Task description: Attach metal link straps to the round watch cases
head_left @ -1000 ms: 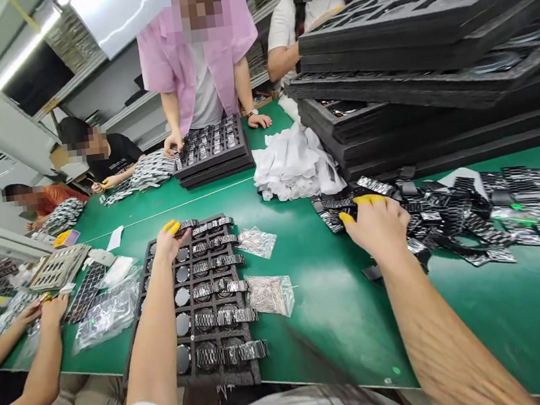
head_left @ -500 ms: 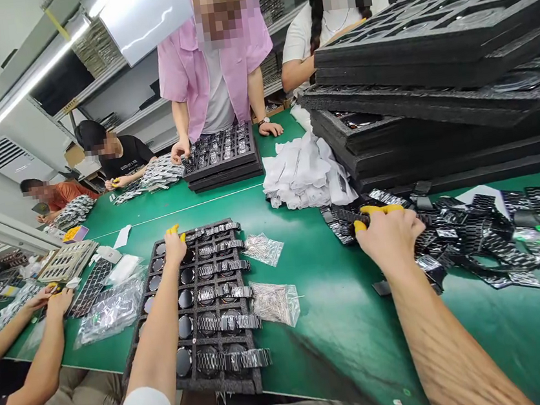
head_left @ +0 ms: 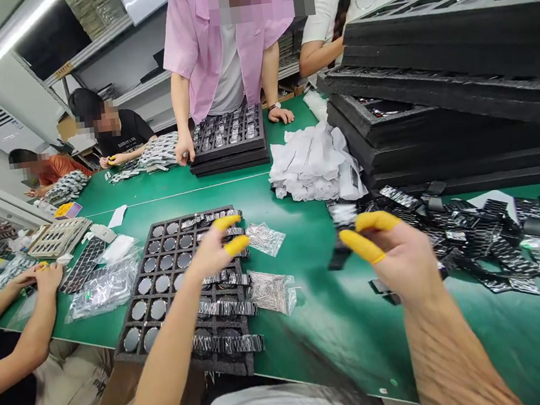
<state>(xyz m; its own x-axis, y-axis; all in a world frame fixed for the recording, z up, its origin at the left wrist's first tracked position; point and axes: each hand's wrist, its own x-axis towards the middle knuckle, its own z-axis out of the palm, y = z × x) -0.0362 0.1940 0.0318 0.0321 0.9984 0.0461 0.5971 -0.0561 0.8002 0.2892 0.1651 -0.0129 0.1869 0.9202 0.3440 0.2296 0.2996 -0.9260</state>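
My right hand, with yellow finger cots on thumb and index finger, pinches a small bagged watch band and holds it above the green table, left of a pile of bagged watch bands. My left hand, also with yellow cots, hovers with fingers spread over a black foam tray. The tray holds round watch cases on its left side and metal bracelets on its right.
Two small clear bags of pins lie right of the tray. A stack of black foam trays towers at the right, with a white heap beside it. A co-worker's hands work at the left; a person in pink stands opposite at another tray stack.
My right hand has closed on a bagged band from the pile and lifted it leftward. My left hand has come up off the tray's far end and moved right, with its fingers spread.
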